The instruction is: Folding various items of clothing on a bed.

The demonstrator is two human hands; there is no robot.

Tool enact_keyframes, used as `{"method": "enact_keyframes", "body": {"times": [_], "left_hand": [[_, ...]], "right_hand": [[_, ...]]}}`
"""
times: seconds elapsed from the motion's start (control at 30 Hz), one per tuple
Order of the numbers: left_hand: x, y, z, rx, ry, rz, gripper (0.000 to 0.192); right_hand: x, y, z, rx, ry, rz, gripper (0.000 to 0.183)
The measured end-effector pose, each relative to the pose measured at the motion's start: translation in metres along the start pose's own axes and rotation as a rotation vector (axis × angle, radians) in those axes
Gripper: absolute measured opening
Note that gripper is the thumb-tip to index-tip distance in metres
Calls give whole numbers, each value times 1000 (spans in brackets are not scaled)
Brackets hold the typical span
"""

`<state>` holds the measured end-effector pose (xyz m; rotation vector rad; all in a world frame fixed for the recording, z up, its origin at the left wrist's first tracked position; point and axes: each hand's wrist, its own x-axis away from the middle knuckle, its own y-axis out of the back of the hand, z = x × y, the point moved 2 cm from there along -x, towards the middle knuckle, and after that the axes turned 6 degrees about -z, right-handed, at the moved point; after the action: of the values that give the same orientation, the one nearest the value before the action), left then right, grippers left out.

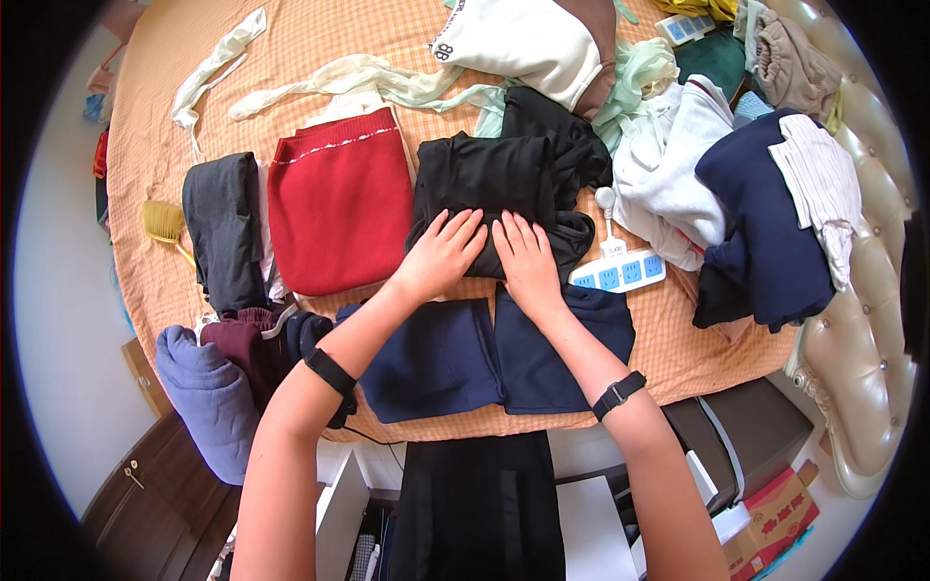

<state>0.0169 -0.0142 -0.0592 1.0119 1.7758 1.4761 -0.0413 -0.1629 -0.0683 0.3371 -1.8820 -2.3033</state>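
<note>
Both palms rest flat on a folded black garment [483, 171] near the middle of the bed. My left hand [445, 250] presses its lower left part, fingers slightly spread. Beside it my right hand [524, 254] lies on the lower right part, fingers also apart. More black cloth [559, 131] is bunched behind and to the right of this garment. A folded red knit garment [340, 207] lies just left of it. Nearer to me, two folded navy garments, one on the left [432, 363] and one on the right [563, 359], lie side by side under my forearms.
A white power strip [617, 272] with a plug lies right of my hands. Folded dark grey trousers [225, 232], a bed brush [163, 221] and a rolled blue garment [203, 399] are at left. Navy [770, 225] and white clothes [672, 167] pile up by the tufted headboard [864, 290].
</note>
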Motion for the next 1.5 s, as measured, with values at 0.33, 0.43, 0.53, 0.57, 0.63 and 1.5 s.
{"method": "enact_keyframes", "body": {"times": [0.33, 0.43, 0.53, 0.57, 0.63, 1.5], "left_hand": [[-15, 79, 10, 463, 245, -145, 58], [-16, 105, 8, 554, 294, -111, 56], [-13, 135, 2, 600, 209, -24, 49], [-12, 148, 0, 596, 211, -29, 49], [-9, 169, -8, 604, 152, -1, 48], [61, 65, -138, 666, 45, 124, 55]], "right_hand": [[-50, 93, -28, -390, 165, -66, 48], [-52, 112, -33, -405, 70, 81, 48], [-49, 144, -34, -377, 73, 194, 44], [-48, 156, -32, -389, 73, 227, 42], [-40, 172, -28, -420, 86, 205, 37], [111, 140, -9, -410, 160, 430, 36]]}}
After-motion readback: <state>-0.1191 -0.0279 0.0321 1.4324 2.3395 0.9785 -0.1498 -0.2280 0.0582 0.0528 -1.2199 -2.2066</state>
